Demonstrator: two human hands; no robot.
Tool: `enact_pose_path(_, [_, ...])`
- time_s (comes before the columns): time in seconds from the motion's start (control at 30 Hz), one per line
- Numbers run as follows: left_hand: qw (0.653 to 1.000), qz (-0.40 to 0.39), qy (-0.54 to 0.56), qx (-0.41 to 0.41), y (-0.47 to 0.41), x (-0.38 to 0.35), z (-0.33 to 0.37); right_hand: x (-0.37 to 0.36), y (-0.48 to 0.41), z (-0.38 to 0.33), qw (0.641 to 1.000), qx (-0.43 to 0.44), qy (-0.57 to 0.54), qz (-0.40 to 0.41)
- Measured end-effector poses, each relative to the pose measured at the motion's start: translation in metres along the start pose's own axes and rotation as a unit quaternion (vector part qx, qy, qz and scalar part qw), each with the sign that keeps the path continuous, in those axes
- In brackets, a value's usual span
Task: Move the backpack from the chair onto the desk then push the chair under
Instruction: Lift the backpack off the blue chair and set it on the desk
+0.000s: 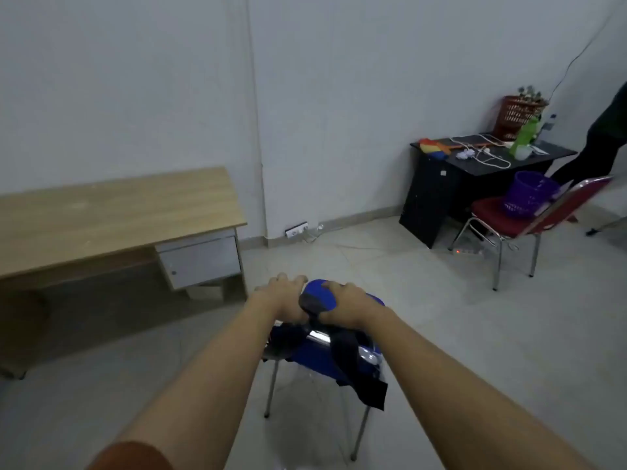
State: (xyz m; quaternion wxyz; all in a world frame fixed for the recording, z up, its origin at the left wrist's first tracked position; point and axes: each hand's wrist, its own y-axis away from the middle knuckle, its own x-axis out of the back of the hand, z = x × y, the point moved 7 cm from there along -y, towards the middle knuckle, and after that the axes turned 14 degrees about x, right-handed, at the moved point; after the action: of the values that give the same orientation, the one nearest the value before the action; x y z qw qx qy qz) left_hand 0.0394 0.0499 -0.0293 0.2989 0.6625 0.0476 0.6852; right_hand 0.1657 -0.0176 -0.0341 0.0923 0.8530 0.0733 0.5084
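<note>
A blue backpack (320,295) with black straps rests on a metal-legged chair (271,385) in front of me. My left hand (283,298) grips its top on the left side. On the right side my right hand (346,301) clasps the top, beside the black handle. The black straps hang down over the chair's back rail. The wooden desk (112,215) with a grey drawer stands to the left against the wall, apart from the chair.
A black table (441,184) with cables, a green bottle and a red basket stands at the far right. A red chair (498,218) holding a purple basket is in front of it. A person in dark clothes stands at the right edge. A power strip lies on the floor.
</note>
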Motion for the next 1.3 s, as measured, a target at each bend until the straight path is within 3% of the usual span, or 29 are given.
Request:
enact_pose_path(0.13, [0.999, -0.019, -0.023, 0.035, -0.015, -0.043, 0.008, -0.047, 0.005, 0.03, 0.997, -0.044, -0.006, -0.068])
enact_pose_path(0.3, [0.995, -0.014, -0.056, 0.083, -0.038, -0.083, 0.005, -0.083, 0.0, 0.065, 0.993, -0.07, 0.001, -0.096])
enact_pose_path(0.5, [0.993, 0.025, -0.035, 0.107, -0.057, -0.105, -0.004, -0.092, -0.01, 0.08, 0.995, -0.066, -0.061, -0.052])
enact_pose_path(0.73, [0.988, 0.092, 0.006, 0.125, -0.065, -0.088, -0.015, -0.09, -0.029, 0.09, 0.987, -0.025, -0.14, -0.073])
enact_pose_path(1.07, [0.981, 0.143, -0.132, 0.025, -0.104, -0.051, 0.005, -0.079, -0.037, 0.115, 0.981, -0.01, -0.168, -0.097])
enact_pose_path(1.3, [0.997, 0.013, -0.05, 0.064, -0.132, -0.063, 0.018, -0.047, -0.045, 0.151, 0.991, -0.003, -0.115, -0.061])
